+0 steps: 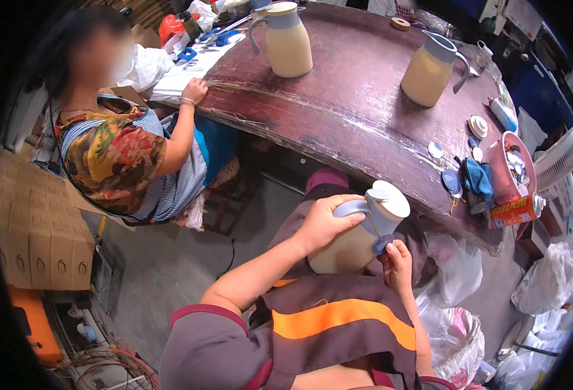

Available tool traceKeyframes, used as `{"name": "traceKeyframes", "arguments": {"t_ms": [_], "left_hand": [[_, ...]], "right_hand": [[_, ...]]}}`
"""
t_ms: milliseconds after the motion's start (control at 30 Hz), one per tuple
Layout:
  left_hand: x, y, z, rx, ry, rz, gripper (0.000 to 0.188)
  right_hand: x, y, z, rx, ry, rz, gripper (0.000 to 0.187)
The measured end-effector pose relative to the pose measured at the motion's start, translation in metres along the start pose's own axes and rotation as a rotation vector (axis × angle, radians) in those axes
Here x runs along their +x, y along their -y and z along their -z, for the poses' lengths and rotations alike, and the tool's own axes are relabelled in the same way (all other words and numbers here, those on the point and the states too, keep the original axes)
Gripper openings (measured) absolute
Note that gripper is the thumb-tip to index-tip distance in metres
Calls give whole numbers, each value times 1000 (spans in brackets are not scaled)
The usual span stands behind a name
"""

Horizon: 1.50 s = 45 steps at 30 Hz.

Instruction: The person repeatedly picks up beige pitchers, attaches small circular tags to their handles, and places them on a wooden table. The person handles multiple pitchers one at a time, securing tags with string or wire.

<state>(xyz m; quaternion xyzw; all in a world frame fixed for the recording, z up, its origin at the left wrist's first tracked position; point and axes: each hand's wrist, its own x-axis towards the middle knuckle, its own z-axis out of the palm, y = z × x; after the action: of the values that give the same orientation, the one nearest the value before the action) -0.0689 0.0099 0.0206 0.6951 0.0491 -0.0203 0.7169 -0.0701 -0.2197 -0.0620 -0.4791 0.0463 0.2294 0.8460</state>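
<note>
A beige thermal jug (340,255) with a grey collar and a white lid (390,198) rests on my lap, tilted. My left hand (325,224) is closed round its grey handle (350,208). Close to the jug's right side, my right hand (398,265) pinches a small dark blue tag (382,244). A thin golden cord runs from the tag up toward the handle; where it ends is hidden by my fingers.
Two more jugs, one lidded (288,49) and one lidless (427,71), stand on the dark red table (358,84). A pink basket (502,159), loose tags (451,182) and a blue cloth (478,179) lie at its right end. A person (121,140) sits at left, near stacked cartons (46,227).
</note>
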Motion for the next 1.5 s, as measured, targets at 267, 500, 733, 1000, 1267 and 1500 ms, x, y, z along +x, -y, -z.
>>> {"name": "traceKeyframes", "arguments": {"t_ms": [267,500,733,1000,1267,1500], "left_hand": [[-3,21,13,91,-199,-129,29],[-25,15,21,-109,-205,-19,15],[-1,-58,71,-108,-443,-271,18],[105,-40,141,32,-848,-662,19],[111,-23,136,151,-729,-581,13],[85,-24,98,171,-469,-534,29]], "right_hand": [[14,3,-14,7,0,64,10],[12,9,-26,-119,4,45,11],[6,-4,-16,-110,-134,7,9],[12,-14,-11,-36,-252,24,26],[20,-16,-22,-284,-119,7,25],[113,45,-147,-202,350,24,36]]}}
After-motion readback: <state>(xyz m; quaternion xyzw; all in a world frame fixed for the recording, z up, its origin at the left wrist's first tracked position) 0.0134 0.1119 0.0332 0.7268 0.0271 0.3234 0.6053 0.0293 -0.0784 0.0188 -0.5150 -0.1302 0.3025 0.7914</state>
